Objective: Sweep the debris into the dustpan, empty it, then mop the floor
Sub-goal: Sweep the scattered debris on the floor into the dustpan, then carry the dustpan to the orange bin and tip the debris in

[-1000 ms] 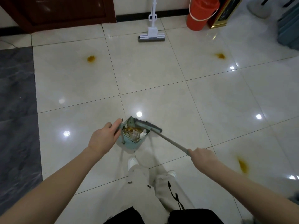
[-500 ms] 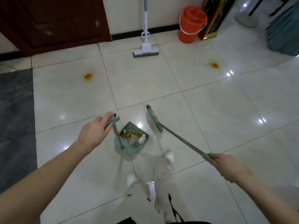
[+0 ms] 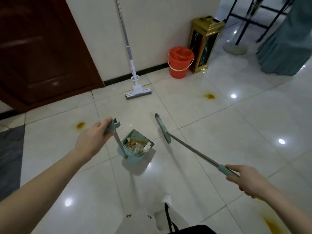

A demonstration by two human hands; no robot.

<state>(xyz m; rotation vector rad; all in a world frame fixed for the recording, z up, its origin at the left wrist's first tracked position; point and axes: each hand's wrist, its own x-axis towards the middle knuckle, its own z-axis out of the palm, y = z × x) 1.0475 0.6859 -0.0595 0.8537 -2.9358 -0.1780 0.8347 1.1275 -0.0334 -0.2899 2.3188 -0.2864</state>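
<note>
A teal dustpan (image 3: 135,157) hangs just above the white tile floor, filled with brown and white debris (image 3: 137,145). My left hand (image 3: 92,138) grips the top of its upright handle. My right hand (image 3: 244,180) holds the end of a broom (image 3: 163,128), whose teal head is lifted to the right of the dustpan, apart from it. A white sponge mop (image 3: 138,92) leans against the far wall. Orange stains lie on the floor at the left (image 3: 80,125), far right (image 3: 209,96) and lower right (image 3: 273,225).
An orange bucket (image 3: 180,62) stands by the wall beside a gold and black bin (image 3: 205,43). A dark wooden door (image 3: 42,53) fills the upper left. A grey mat (image 3: 10,157) lies at the left. Teal cloth (image 3: 287,48) and a black stand are at the upper right.
The dustpan has been lifted off the floor with debris inside. The broom head has swung away to the right. My view has tilted up toward the wall and bucket.
</note>
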